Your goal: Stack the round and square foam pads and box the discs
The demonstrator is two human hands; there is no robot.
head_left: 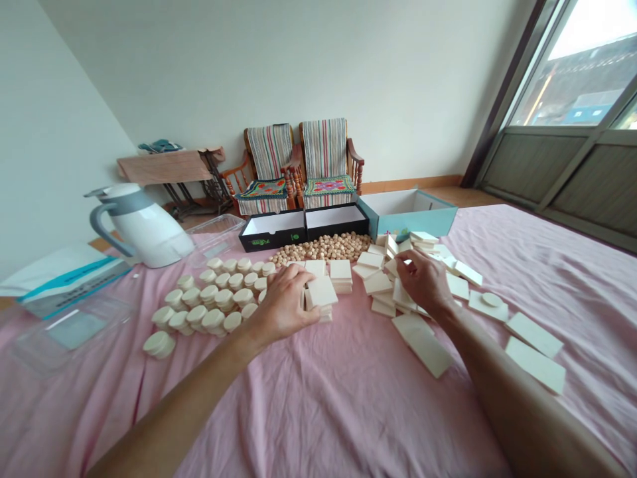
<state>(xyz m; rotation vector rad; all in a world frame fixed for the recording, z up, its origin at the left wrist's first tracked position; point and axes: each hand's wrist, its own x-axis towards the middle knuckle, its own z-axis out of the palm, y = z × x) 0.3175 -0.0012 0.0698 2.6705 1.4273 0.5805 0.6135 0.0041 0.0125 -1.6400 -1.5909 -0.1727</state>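
My left hand (288, 299) is closed around a pale square tile (322, 291) at the top of a short stack, thumb at its near edge and fingers on the far side. More square tiles stand in neat stacks (341, 271) just behind it. To its left, pale round discs (213, 318) are stacked in several rows. My right hand (426, 282) bends over a loose heap of pale tiles (377, 284), its fingers pinched together at the heap's edge. What lies between those fingertips is hard to make out.
Behind the tiles lies a pile of small wooden beads (331, 247), before black boxes (273, 229) and a light-blue box (413, 211). A white-grey jug (142, 226) and clear plastic trays (70, 332) are at left. Rectangular tiles (423, 344) lie on the pink cloth (343, 405).
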